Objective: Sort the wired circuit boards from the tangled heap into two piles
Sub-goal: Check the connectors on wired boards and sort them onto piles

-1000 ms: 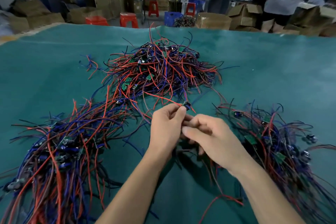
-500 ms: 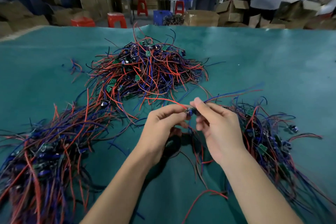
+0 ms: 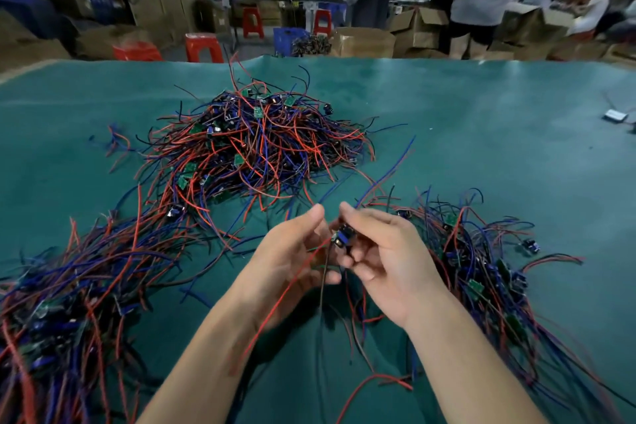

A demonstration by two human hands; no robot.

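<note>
A tangled heap (image 3: 254, 144) of small green circuit boards with red, blue and black wires lies at the middle back of the green table. One sorted pile (image 3: 79, 286) spreads at the left, another pile (image 3: 481, 268) at the right. Between my hands, above the table, is one small wired board (image 3: 342, 237). My right hand (image 3: 385, 262) pinches it with curled fingers. My left hand (image 3: 292, 258) is close beside it, fingers half spread, with the board's red wire running across its palm. The board's blue wire trails up to the right.
The green table cover (image 3: 499, 148) stretches wide to the right, with a small white part (image 3: 616, 115) near its far right edge. Beyond the far edge stand red stools (image 3: 203, 46), cardboard boxes (image 3: 364, 41) and people.
Both hands have lifted the board clear of the heap and drawn it nearer. My left hand has loosened from its pinch; the right hand now holds the board.
</note>
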